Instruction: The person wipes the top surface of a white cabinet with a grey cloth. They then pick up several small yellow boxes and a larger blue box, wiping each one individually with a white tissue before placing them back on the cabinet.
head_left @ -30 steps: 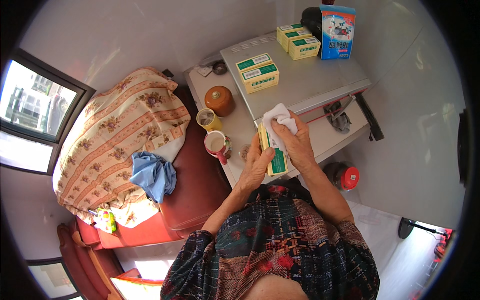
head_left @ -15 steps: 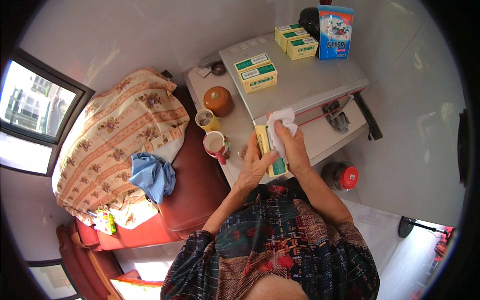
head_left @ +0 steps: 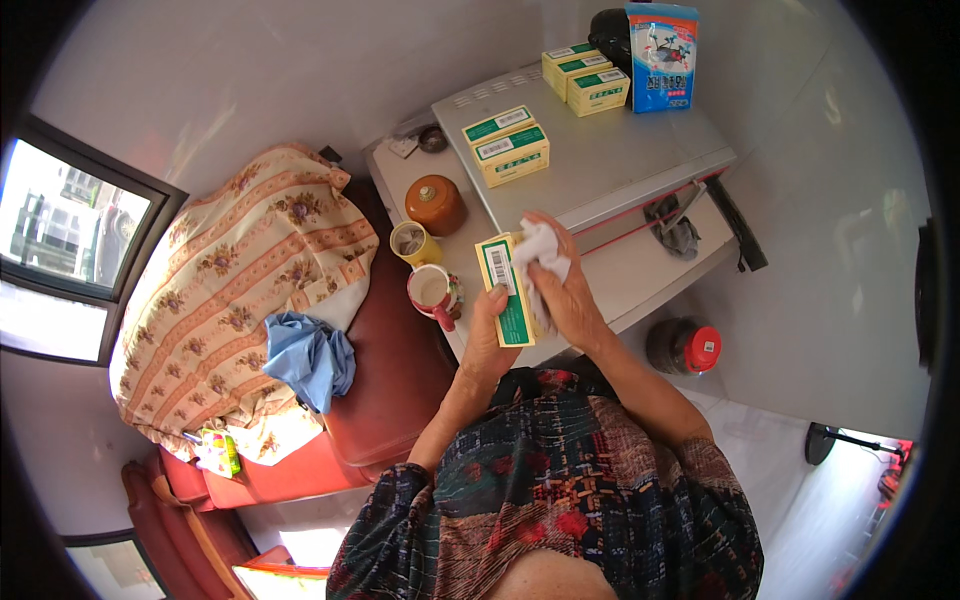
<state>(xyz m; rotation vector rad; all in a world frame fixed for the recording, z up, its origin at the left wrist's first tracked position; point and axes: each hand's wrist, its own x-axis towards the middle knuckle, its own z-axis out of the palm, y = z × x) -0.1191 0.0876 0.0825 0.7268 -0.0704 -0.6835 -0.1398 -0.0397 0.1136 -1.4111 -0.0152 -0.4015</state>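
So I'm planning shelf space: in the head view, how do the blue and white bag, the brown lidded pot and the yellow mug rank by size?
1. Blue and white bag, largest.
2. Brown lidded pot.
3. Yellow mug, slightly smaller than the pot; the two look close, so that order is unsure.

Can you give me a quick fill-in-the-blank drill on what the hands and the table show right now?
1. The left hand holds a yellow and ____ box.
2. The right hand presses a white ____ against that box.
3. The red mug stands beside a ____ mug.
4. The jar on the floor has a ____ lid.

Missing words: green; cloth; yellow; red
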